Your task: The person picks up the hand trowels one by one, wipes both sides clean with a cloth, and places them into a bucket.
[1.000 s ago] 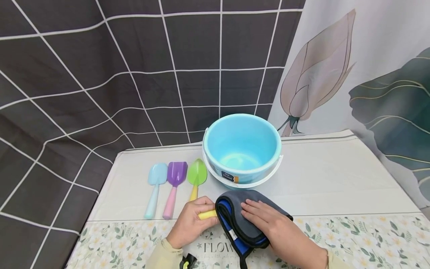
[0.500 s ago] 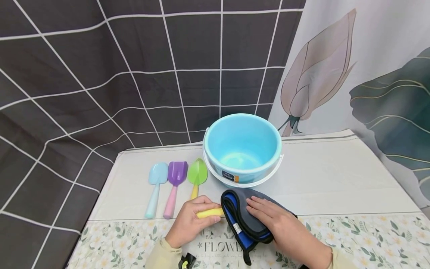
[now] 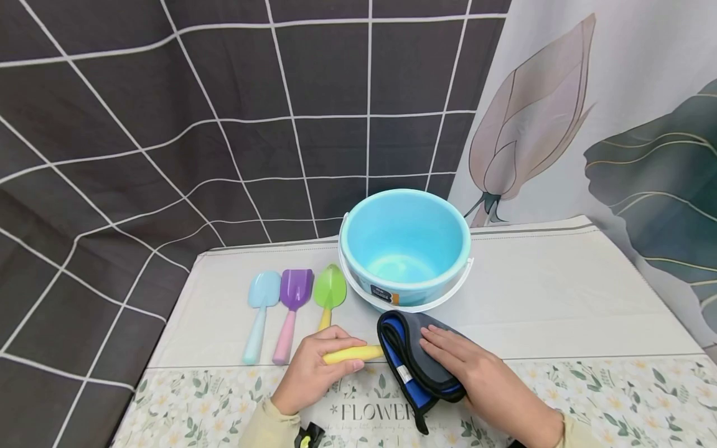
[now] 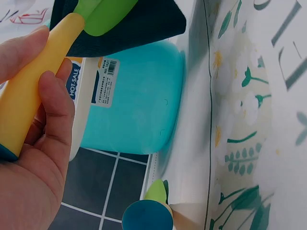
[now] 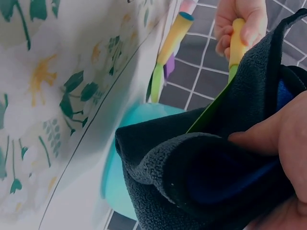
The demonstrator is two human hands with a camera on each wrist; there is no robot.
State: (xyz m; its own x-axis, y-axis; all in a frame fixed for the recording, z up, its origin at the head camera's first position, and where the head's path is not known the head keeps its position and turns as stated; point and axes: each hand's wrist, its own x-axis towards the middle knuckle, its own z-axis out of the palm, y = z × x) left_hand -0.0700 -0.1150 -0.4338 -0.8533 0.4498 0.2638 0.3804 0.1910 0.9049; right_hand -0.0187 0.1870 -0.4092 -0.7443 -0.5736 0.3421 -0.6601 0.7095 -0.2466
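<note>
Shovel (image 3: 353, 354) in left hand (image 3: 309, 373); green blade (image 4: 110, 17) partly hidden by cloth (image 3: 420, 373).

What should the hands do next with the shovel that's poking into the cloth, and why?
I'd probably have the right hand gently slide the dark cloth along the green blade, because the blade is partly tucked between its folds and the left hand already grips the yellow handle.
</note>
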